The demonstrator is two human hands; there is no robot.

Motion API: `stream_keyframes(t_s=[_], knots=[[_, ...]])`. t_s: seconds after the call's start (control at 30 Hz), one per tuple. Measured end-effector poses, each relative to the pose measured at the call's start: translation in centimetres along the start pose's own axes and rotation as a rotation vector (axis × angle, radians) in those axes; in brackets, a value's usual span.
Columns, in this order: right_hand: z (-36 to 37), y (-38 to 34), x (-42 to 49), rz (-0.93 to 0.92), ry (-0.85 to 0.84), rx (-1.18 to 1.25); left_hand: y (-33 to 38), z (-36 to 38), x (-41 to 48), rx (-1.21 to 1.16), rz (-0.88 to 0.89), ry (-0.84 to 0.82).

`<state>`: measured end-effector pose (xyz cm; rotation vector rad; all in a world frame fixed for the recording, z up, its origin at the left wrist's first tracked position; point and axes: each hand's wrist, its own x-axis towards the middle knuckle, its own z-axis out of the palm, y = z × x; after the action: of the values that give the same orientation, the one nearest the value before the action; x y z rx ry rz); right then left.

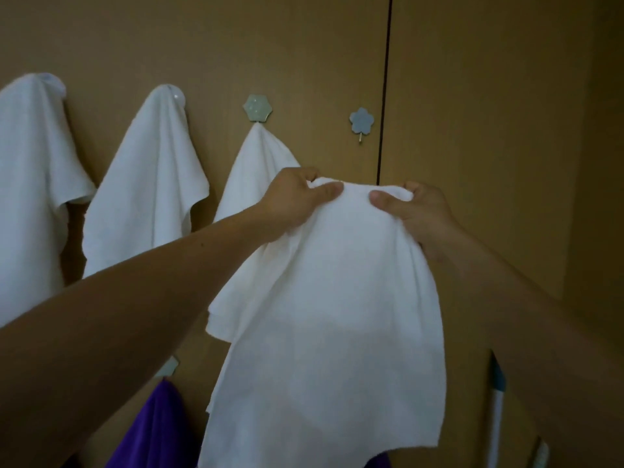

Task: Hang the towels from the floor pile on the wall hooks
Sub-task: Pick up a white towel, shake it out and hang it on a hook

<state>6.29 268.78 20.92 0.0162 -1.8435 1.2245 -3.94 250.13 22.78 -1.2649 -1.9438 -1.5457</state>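
Up at the wall [489, 96], both arms reach forward and up, with the hands close together but not touching. The left hand [297, 197] pinches the top edge of the towel [334, 315], thumb on the near side and fingers curled behind. The right hand [415, 211] grips the same edge just beside it, thumb forward. The towel hangs free below the hands, its lower edge near the frame bottom. A bare flower hook [361, 121] sits above the hands, just left of a dark seam [385, 96]. Left of that, a hex hook [257, 108] carries a hung towel [253, 167], partly behind the left hand. Two more white towels [148, 170] hang further left. A purple towel [155, 430] hangs under the left forearm. There is open wall right of the seam, and a white-teal handle [495, 417] at lower right.
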Motion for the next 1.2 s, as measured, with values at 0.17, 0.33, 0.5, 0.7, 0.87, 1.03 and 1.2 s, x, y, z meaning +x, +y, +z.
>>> stream_keyframes(t_s=[0.17,0.33,0.5,0.7,0.87,1.03,1.2], knots=[[0.2,-1.4,6.9,-0.172,0.214,-0.086,1.6,2.2,7.0,0.139,0.120,0.218],[-0.3,-2.8,14.1,-0.239,0.313,-0.242,2.7,3.3,13.9,0.369,0.185,0.396],[-0.2,-1.3,17.6,-0.216,0.278,-0.461,1.3,5.1,16.9,0.714,0.136,0.434],[-1.0,1.1,17.6,-0.093,0.152,-0.379,0.3,6.0,16.4,0.589,-0.066,0.364],[-0.6,0.5,17.3,-0.016,0.061,-0.536,2.3,5.7,15.2,0.286,-0.417,0.131],[1.0,1.0,16.1,-0.512,0.412,-0.888,2.4,5.5,14.7,0.857,-0.266,0.185],[1.6,2.1,15.4,-0.601,0.249,-0.777,1.0,7.2,13.8,1.408,0.316,0.376]])
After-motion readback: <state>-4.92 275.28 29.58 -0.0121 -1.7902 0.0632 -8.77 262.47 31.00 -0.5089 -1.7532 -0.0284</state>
